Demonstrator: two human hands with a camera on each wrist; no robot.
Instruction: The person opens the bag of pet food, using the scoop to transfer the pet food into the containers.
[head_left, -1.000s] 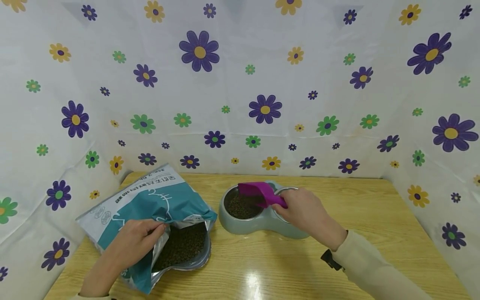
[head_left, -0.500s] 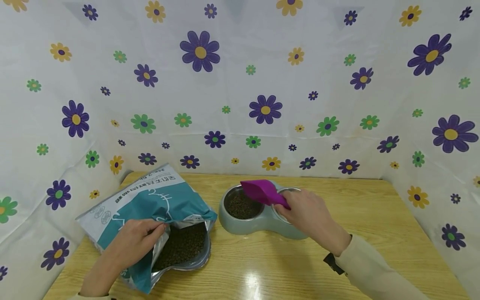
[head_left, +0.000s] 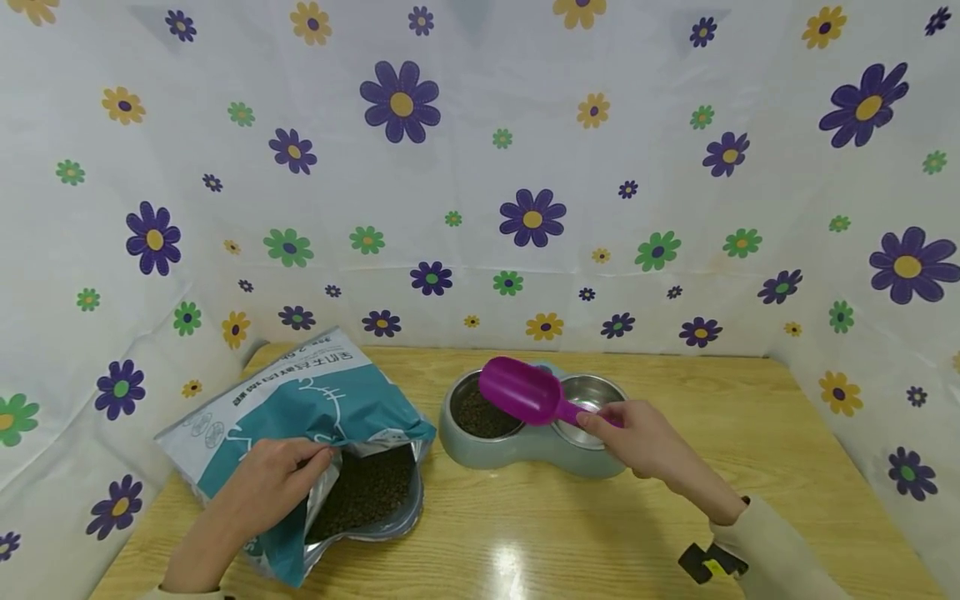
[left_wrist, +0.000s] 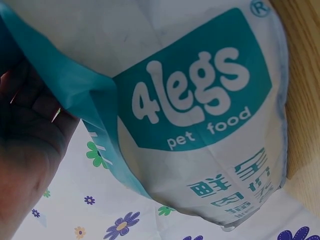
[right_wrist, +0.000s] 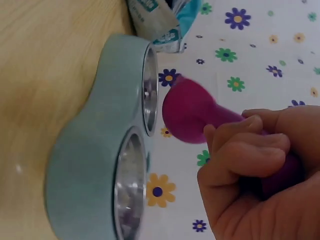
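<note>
My right hand grips the handle of a purple scoop, whose hollow faces up with no kibble visible in it. The scoop hangs above a pale green double pet bowl. Brown kibble lies in the bowl's left steel dish; the right steel dish shows bare metal. My left hand pinches the edge of a teal and white pet food bag, holding its mouth open. More kibble shows inside. In the left wrist view the bag reads "4Legs pet food".
The bag and the double bowl stand on a light wooden table. Behind and at both sides hangs a white cloth with printed flowers. A dark strap is at my right wrist, below the sleeve.
The scoop has turned from tipped over the left dish to hollow side up. My right hand has shifted slightly right, uncovering the right dish. My left hand and the bag stay put.
</note>
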